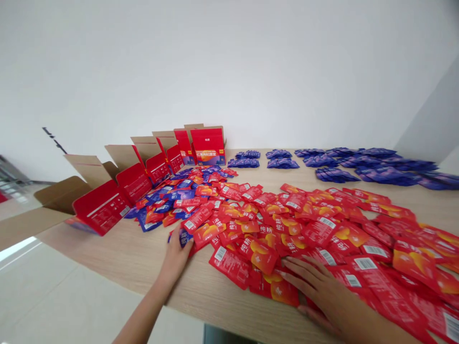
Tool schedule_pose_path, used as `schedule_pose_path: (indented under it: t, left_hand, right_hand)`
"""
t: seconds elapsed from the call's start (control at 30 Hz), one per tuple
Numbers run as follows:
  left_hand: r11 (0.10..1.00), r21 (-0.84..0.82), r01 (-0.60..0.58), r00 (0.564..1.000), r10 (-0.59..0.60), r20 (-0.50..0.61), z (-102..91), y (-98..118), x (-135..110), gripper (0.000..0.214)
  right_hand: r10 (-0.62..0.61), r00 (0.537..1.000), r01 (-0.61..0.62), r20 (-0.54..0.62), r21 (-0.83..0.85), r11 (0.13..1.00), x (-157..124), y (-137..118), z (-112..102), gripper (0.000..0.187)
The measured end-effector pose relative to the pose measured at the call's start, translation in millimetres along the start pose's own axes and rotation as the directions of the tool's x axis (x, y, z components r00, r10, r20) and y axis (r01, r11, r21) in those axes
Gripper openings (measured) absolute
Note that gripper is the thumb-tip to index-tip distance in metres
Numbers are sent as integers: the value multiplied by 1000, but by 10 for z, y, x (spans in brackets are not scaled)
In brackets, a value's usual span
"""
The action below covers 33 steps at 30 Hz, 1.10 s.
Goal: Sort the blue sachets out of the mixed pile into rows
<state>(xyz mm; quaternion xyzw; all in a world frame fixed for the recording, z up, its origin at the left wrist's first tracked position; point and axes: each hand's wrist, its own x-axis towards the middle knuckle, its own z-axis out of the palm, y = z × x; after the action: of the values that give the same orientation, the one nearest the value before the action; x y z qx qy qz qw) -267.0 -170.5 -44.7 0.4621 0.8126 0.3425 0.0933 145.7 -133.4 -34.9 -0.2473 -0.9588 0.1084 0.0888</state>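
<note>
My left hand (178, 253) is at the near left edge of the pile, its thumb and fingers closed around a blue sachet (184, 237). Red sachets (229, 265) with orange fruit prints and barcodes lie in a wide heap just to its right. Palm down on the near part of that heap rests my right hand (317, 289), fingers stretched out and touching the red sachets. Nothing is seen gripped in it. Farther left, blue sachets (148, 217) are mixed among red ones.
Red cartons (102, 205) with raised brown flaps stand in a row along the left side. An upright red carton (208, 148) is at the back. Stacks of blue sachets (283, 160) line the wooden table (118, 258) near the white wall (229, 62).
</note>
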Motion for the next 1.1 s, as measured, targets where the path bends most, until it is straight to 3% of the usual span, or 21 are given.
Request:
schedule_pose_path:
  t: [0.07, 0.13, 0.3, 0.43, 0.63, 0.73, 0.87, 1.0, 1.1]
  left_hand:
    - [986, -167, 14, 999, -8, 34, 3, 24, 6, 66]
    - [976, -216, 20, 996, -2, 84, -28, 20, 0, 73]
    - [989, 67, -131, 967, 112, 229, -168, -2, 0, 90]
    - [937, 309, -160, 980, 113, 165, -259, 12, 156, 76]
    - [929, 258, -265, 952, 211, 221, -338, 19, 420, 61]
    - [937, 205, -284, 951, 248, 184, -378, 63, 489, 58]
    - [971, 105, -217, 966, 198, 166, -501, 167, 648, 54]
    - [995, -75, -60, 922, 85, 379, -666, 237, 770, 48]
    - [978, -197, 68, 895, 28, 446, -714, 230, 697, 47]
  right_hand:
    - [0, 1000, 0, -29, 1, 1000, -17, 19, 39, 58]
    - [4, 998, -5, -57, -17, 1000, -28, 23, 78, 57]
    - [-55, 996, 50, -71, -74, 996, 53, -113, 93, 54]
    - [-150, 989, 150, -2, -21, 988, 240, -259, 33, 51]
    - [-97, 995, 97, -6, 48, 994, 458, -268, -26, 45]
    - [-73, 997, 75, -30, 59, 995, 471, -272, -27, 40]
    - [-20, 997, 27, -76, 96, 995, 451, -302, -64, 34]
    - [43, 997, -31, -59, 187, 982, 440, -329, -177, 34]
    - [78, 996, -65, -40, 248, 966, 455, -351, -254, 33]
